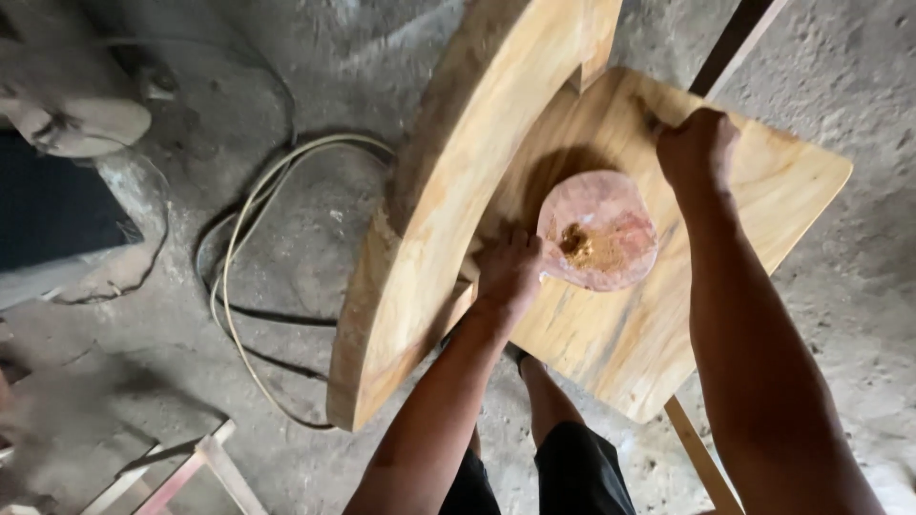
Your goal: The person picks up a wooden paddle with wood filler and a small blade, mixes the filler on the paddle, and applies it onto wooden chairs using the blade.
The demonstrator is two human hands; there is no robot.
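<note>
A pale wooden chair stands below me, its flat seat [763,181] to the right and its curved backrest [448,200] rising at the left. My left hand [508,269] grips the edge of a pinkish translucent bowl [611,215] that rests on the seat and holds a brownish paste. My right hand [697,148] is closed into a fist near the seat's far edge, pressing a small dark object against the wood; the object is mostly hidden by my fingers.
Pale and dark cables [250,219] loop over the dusty concrete floor at left. A grey machine [67,105] stands at upper left. Thin wooden slats [181,472] lie at bottom left. My legs in dark shorts [572,467] are under the seat.
</note>
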